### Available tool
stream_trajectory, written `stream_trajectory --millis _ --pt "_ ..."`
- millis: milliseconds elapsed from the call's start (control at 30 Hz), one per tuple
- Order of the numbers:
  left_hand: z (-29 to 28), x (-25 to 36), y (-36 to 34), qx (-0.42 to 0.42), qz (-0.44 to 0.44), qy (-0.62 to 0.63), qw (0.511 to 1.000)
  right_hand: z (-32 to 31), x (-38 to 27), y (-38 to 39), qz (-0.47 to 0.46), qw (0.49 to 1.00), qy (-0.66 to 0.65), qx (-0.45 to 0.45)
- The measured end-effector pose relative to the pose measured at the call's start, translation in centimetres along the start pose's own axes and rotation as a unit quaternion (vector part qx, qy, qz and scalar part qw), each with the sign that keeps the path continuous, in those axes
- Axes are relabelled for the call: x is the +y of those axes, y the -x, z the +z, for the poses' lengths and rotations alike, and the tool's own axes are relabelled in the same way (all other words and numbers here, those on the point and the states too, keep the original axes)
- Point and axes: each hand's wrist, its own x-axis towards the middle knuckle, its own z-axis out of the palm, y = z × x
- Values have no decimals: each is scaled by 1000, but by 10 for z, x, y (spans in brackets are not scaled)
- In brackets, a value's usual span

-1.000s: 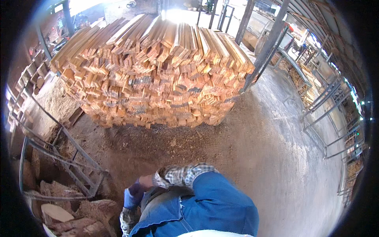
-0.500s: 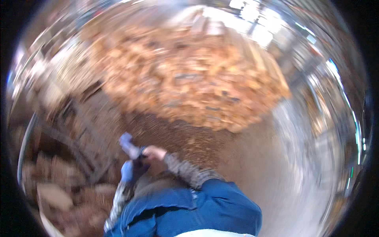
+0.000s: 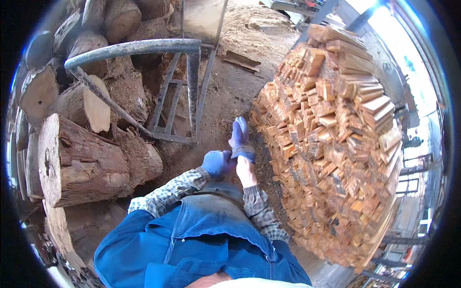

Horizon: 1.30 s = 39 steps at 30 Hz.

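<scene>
A blue-purple work glove (image 3: pixel 247 153) is on my right hand (image 3: pixel 239 136), pulled up to a bare wrist. The fingers of that hand point forward, held straight, with nothing in them. My left hand (image 3: pixel 217 162), in a matching glove, is closed at the cuff of the right glove and grips its edge. Both hands are in front of my dark, dusty apron, over the dirt floor. Checked sleeves cover both forearms.
A grey metal tube cart frame (image 3: pixel 137 47) stands ahead to the left. Thick logs (image 3: pixel 91 165) are piled along the left side. A large heap of split wood blocks (image 3: pixel 331 144) rises close on the right. A loose piece of bark (image 3: pixel 241 61) lies on the floor ahead.
My view has swung, bringing the heap to the right and the logs and cart frame into the left. The right hand, bare before, is now inside the glove.
</scene>
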Motion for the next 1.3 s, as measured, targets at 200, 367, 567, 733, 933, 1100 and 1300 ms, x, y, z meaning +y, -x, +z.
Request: stream_trajectory --millis 200,367,567,733,933,1100,1300 --pt "11 11 -83 -45 -56 136 988 6 44 -208 320 850 -417 -41" --pt "-24 19 -180 -101 -36 151 983 3 60 -290 278 735 -603 -133" --pt "-29 52 -293 -138 39 31 989 -56 80 -396 278 684 -598 -313" --pt "-41 58 -378 -163 100 -13 982 -82 63 -462 372 665 -592 -262" --pt "-60 23 -431 -260 126 -66 955 -55 102 -495 259 664 -646 -273" --pt "-98 2 -509 -283 131 -70 948 -46 133 -569 299 644 -694 -116" --pt "-162 -36 -601 -316 171 -21 933 -15 128 -662 278 645 -675 -226"
